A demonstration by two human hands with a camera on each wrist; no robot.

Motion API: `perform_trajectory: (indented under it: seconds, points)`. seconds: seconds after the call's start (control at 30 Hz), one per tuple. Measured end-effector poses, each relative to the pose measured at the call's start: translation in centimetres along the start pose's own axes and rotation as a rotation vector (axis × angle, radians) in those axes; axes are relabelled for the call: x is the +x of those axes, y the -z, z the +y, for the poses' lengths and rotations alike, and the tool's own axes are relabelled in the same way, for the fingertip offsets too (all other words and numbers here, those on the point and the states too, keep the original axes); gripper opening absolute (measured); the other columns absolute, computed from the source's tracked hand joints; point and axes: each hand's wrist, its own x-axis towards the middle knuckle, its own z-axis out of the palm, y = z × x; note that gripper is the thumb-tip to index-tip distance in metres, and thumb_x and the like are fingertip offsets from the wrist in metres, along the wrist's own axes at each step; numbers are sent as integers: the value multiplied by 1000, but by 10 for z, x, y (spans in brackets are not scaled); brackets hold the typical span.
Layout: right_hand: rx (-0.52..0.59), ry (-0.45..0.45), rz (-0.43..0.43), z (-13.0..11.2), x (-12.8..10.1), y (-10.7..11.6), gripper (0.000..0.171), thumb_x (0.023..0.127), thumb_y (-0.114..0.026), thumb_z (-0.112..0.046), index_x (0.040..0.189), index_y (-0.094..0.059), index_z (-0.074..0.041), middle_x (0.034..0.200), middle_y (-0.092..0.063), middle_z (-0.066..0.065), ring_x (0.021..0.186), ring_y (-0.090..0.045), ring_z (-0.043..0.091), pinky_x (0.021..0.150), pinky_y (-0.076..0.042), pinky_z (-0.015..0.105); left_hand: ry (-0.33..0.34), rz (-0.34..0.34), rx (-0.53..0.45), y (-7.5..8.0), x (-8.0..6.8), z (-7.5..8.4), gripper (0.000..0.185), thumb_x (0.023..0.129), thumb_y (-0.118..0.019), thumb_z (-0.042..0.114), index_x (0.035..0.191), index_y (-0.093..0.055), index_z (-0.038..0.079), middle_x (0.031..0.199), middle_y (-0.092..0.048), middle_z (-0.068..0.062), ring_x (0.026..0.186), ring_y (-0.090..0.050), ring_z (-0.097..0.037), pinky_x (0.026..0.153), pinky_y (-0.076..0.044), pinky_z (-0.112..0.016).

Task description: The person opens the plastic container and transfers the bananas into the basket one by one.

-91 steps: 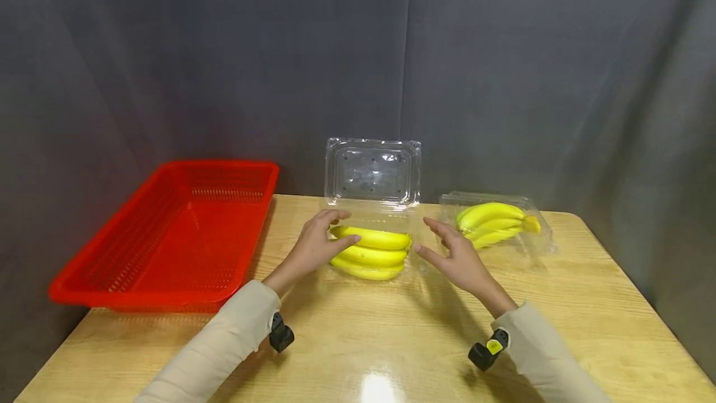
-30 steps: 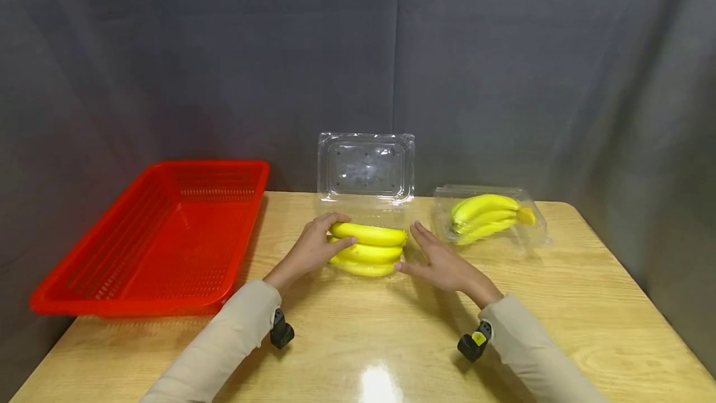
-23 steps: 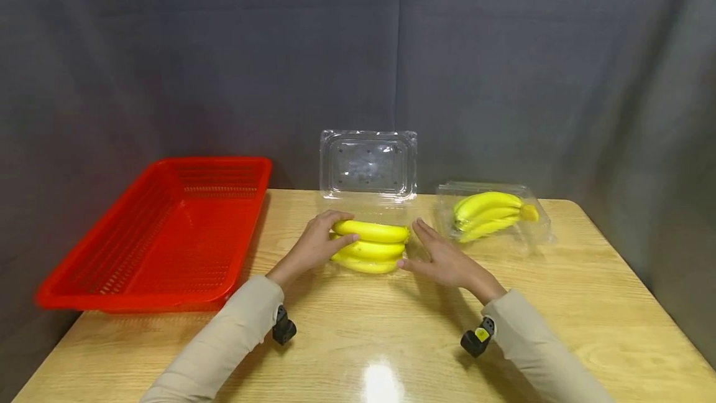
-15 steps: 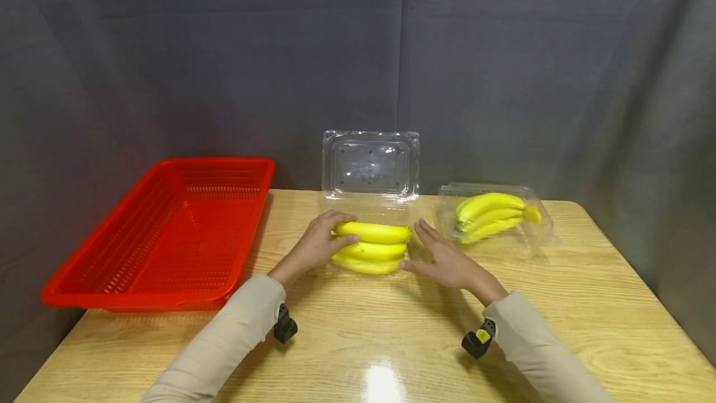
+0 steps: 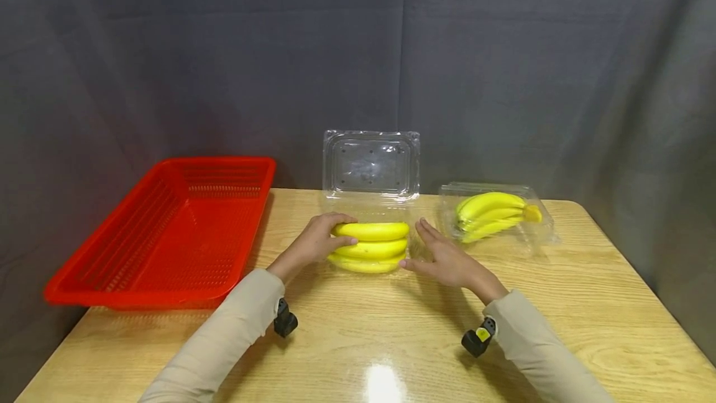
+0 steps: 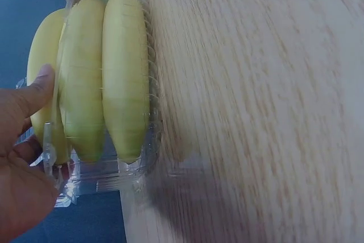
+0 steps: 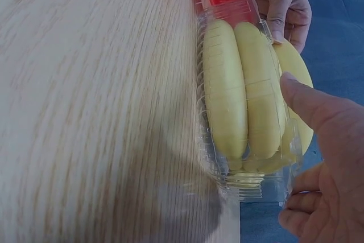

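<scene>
Your left hand (image 5: 313, 244) curled round the bananas (image 5: 370, 247) in the open clamshell (image 5: 371, 170); your right hand (image 5: 447, 260), fingers straight, touched its other end. Wrist views alone showed the clear tray wall.

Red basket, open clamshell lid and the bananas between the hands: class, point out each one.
red basket (image 5: 168, 229): head view, on its perforated floor.
open clamshell lid (image 5: 371, 165): head view, middle of the upright clear panel.
bananas (image 5: 371, 231): head view, on the top banana.
</scene>
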Motion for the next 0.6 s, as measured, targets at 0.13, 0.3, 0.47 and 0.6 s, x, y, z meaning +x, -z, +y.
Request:
perform_trajectory:
  seconds: [0.13, 0.3, 0.47, 0.6]
  points:
    - [-2, 0, 1, 1, 1, 0, 94, 92, -57, -53, 150, -15, 8, 157, -7, 23, 142, -12, 40, 112, -14, 52, 55, -4, -41, 0, 0, 2, 43, 86, -74, 17, 126, -63, 4, 128, -60, -12, 122, -51, -29, 103, -39, -41]
    - [3, 3, -3, 2, 2, 0, 95, 92, -57, -54, 150, -15, 8, 157, -7, 23, 142, -12, 41, 112, -14, 53, 142, 6, -112, 0, 1, 4, 40, 84, -76, 15, 121, -67, 7, 125, -62, -9, 118, -54, -24, 99, -43, -37]
    - [10, -2, -5, 3, 1, 1, 95, 92, -57, -54, 150, -14, 8, 157, -6, 23, 142, -12, 41, 112, -14, 53, 149, 9, -134, 1, 1, 6, 40, 83, -77, 15, 121, -67, 7, 124, -62, -8, 116, -54, -23, 97, -44, -37]
    - [14, -7, -7, 3, 1, 1, 95, 92, -58, -54, 150, -14, 7, 157, -6, 23, 142, -11, 41, 112, -14, 54, 151, 21, -153, 1, 1, 8, 39, 82, -78, 14, 119, -68, 8, 123, -63, -7, 114, -55, -22, 96, -45, -36]
